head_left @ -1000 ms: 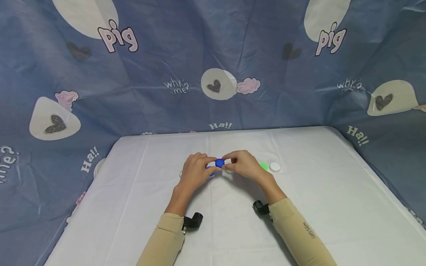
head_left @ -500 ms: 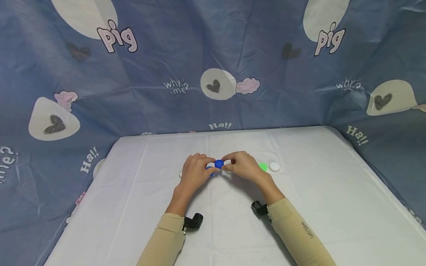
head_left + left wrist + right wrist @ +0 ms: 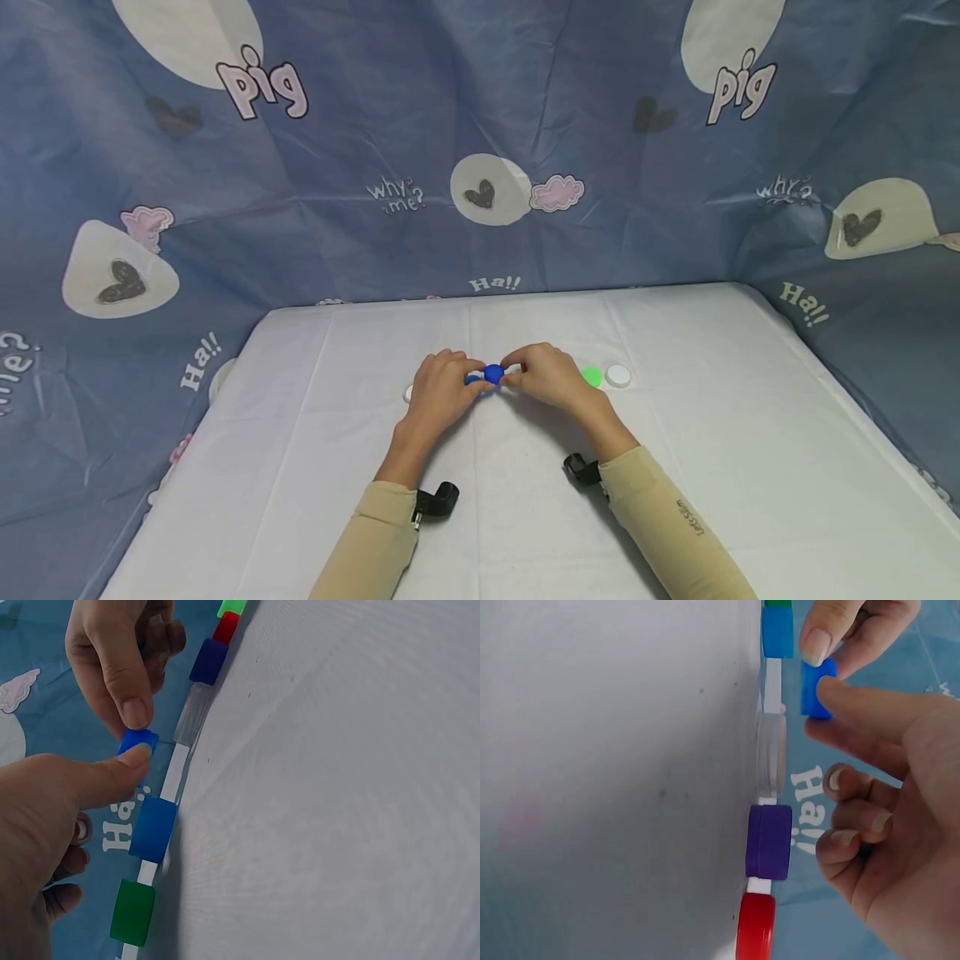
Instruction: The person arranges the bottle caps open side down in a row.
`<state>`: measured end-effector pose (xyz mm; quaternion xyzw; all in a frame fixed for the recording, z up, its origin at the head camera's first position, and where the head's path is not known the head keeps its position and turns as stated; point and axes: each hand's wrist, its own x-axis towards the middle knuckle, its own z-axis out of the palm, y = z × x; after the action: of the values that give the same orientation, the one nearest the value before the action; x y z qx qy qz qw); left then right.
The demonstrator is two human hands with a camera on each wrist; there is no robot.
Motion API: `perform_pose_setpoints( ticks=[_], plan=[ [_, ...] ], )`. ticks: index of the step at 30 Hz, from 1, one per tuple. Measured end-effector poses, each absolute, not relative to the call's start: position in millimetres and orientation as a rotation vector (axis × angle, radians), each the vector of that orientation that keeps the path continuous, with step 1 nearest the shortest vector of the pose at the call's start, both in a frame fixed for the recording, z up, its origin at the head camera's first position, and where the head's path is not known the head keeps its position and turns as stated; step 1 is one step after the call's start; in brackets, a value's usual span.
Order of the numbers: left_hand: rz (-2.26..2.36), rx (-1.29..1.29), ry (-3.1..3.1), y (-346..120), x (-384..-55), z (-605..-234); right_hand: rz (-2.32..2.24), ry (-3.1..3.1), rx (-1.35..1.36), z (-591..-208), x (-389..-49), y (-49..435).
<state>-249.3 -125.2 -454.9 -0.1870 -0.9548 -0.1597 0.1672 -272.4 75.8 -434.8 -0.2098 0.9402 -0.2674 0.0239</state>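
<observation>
Pinching blue cap (image 3: pixel 493 373) betw. thumb tips: left hand (image 3: pixel 437 393) & right hand (image 3: pixel 550 375), other fingers curled.

White-clothed surface (image 3: pixel 750 467) filling the foreground, blue printed backdrop (image 3: pixel 420 92) hanging wrinkled behind and wrapping both sides, showing hearts, pink clouds, "pig", "why me?" and "Ha!!", even soft light falling throughout

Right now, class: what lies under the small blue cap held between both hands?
Under the blue cap shows white table in a row of caps, between a clear cap and another blue one; nothing touches it below.
</observation>
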Motion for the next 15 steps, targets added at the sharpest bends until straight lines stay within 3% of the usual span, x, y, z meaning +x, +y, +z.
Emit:
perform_pose_setpoints(
  ticks=[15],
  plan=[
    [-0.426, -0.51, -2.809, -122.2, -246.9, -455.3, -0.668, 2.946, -0.638, -436.5, -270.7, 69.8]
  ],
)
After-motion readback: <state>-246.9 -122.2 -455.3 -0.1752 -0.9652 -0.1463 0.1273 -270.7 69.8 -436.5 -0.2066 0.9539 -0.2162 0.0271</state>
